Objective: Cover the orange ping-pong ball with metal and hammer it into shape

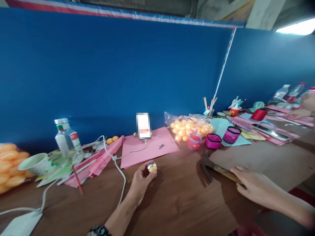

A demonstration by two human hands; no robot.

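Observation:
Between the thumb and fingers of my left hand [142, 181] is a small round thing [152, 167], shiny silver on top and yellowish below. It is held just above the brown table, in front of the pink paper [150, 150]. On the right, my right hand [248, 183] is wrapped round the wooden handle of a claw hammer [219, 168]. The hammer's dark head points left and is close to the tabletop. Several tiny dark rings [161, 146] lie on the pink paper. Beyond the hammer are a magenta fabric band [213, 141] and a red tape roll [194, 142].
A bag of orange balls [184, 128] sits at the back, another bag [11, 167] at far left. A clear bottle [67, 139], a paper cup [36, 164] and a white cable [123, 173] are on the left. A co-worker's hand [299, 113] shows at far right.

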